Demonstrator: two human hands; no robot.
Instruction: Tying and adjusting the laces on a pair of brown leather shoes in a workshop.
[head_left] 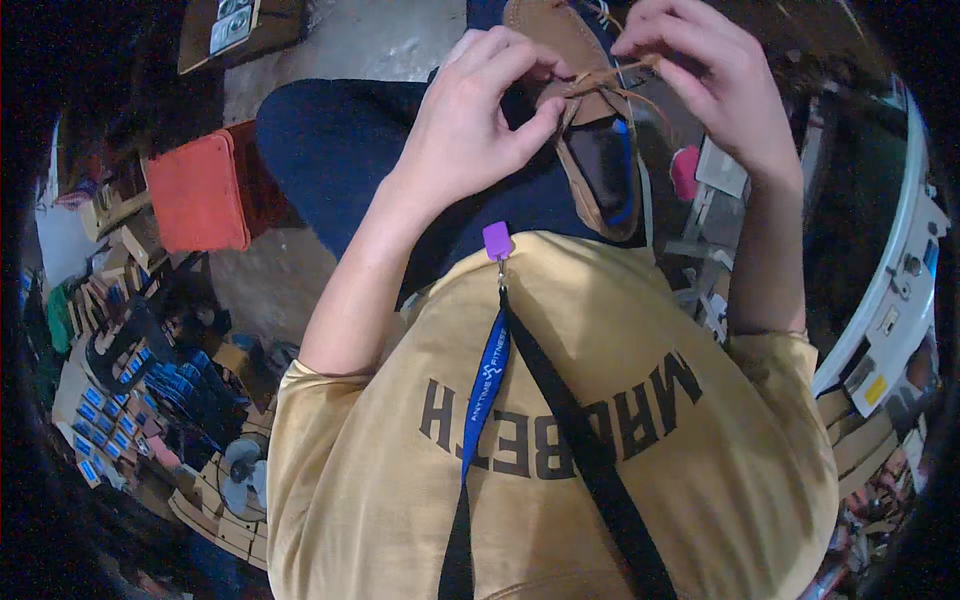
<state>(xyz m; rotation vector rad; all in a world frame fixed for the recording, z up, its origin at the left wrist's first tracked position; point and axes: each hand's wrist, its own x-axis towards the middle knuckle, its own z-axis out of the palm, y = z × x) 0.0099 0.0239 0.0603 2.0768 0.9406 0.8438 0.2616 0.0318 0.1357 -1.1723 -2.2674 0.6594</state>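
A tan shoe [598, 108] with a dark, blue-edged inside lies on my lap, its heel opening toward my body. A thin brown lace [622, 72] crosses its upper, and a loose length curves off to the right. My left hand [485, 110] is closed at the lacing, thumb and finger pinching the lace close to the shoe. To the right of the shoe, my right hand [715, 85] pinches the other stretch of lace between thumb and fingertips, drawn out from the shoe. The fingertips of my left hand partly hide the lacing.
My legs in dark trousers [330, 150] are bent under the shoe. A red-orange bin [195, 190] stands left. Stacked shoe parts [110, 410] crowd the lower left. A white machine [890, 290] stands right. A purple tag [497, 241] hangs from my lanyard.
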